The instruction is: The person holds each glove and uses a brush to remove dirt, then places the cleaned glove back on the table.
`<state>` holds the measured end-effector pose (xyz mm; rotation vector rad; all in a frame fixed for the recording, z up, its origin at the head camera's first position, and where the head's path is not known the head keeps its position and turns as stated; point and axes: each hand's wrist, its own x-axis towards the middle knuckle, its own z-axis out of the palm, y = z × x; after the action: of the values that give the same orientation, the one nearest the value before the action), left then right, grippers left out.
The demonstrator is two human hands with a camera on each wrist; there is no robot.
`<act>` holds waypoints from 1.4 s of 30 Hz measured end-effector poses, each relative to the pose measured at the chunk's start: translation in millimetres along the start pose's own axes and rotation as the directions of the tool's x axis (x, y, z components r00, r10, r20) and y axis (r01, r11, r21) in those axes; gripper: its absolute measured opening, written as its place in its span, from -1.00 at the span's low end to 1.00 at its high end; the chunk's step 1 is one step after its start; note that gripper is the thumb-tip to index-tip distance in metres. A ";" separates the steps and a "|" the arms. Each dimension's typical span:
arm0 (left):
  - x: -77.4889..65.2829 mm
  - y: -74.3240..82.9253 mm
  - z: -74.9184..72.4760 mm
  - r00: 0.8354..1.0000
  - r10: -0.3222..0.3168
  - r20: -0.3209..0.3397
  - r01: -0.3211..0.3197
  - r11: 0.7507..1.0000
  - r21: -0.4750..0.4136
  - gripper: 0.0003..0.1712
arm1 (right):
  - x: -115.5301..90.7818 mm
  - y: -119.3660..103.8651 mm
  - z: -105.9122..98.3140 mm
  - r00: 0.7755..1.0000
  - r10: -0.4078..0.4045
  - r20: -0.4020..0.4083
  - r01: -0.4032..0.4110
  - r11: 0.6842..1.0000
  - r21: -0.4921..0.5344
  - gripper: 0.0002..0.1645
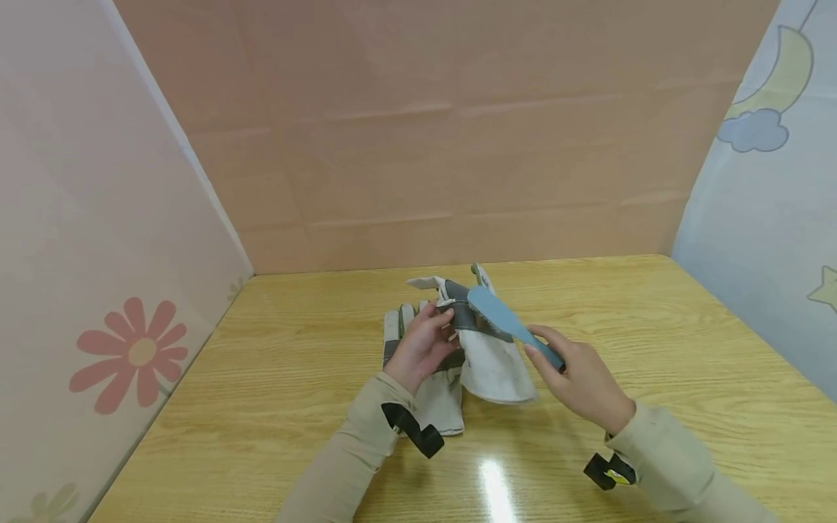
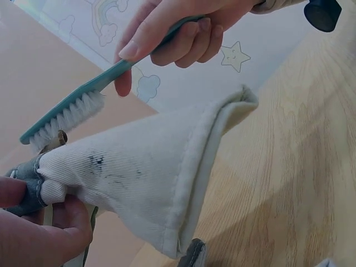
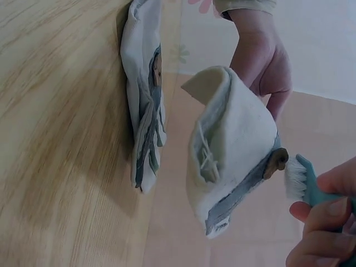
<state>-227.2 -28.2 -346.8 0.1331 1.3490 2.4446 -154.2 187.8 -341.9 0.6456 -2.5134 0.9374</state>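
Above the table, my left hand [image 1: 421, 349] grips a white and grey work glove [image 1: 495, 365] near its grey band, its cuff hanging toward me. My right hand [image 1: 584, 379] holds a blue scrub brush [image 1: 498, 312] by the handle. In the left wrist view the white bristles [image 2: 69, 117] face down at the grey band. A small brown curled piece [image 3: 276, 163] sticks up from that band, right by the bristle tips. Dark smudges [image 2: 97, 161] mark the white cuff. A second matching glove [image 1: 441, 407] lies on the table, partly hidden behind my left hand and forearm.
The wood-grain table [image 1: 288, 407] extends around both hands. A plain brownish backdrop [image 1: 458, 174] rises at its far edge. Printed panels stand at the sides, one with a pink flower [image 1: 142, 352], the other with a moon and cloud [image 1: 753, 131].
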 end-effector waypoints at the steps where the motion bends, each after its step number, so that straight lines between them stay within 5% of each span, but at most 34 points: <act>1: 0.2 0.1 0.1 1.000 0.000 -0.002 0.000 1.000 -0.001 -0.50 | -0.3 0.6 -0.7 1.000 -0.002 -0.001 0.002 1.000 -0.003 -0.65; 15: -1.0 -1.3 3.6 1.000 -0.017 0.004 0.017 1.000 -0.010 -0.64 | 5.0 -5.6 2.9 1.000 -0.019 -0.020 0.020 0.999 0.030 -0.64; 23: -3.4 -0.1 1.3 1.000 -0.007 -0.008 0.007 1.000 0.006 -0.51 | 2.7 -4.4 1.8 1.000 0.003 -0.004 -0.003 1.000 0.008 -0.62; 42: -3.3 2.8 2.7 1.000 -0.014 0.013 0.014 1.000 0.013 -0.55 | 3.8 -3.7 0.3 0.999 -0.004 -0.051 0.006 0.999 0.049 -0.65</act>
<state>-224.1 -28.6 -342.7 0.1415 1.3556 2.4199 -155.3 184.0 -338.4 0.6351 -2.4499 1.0041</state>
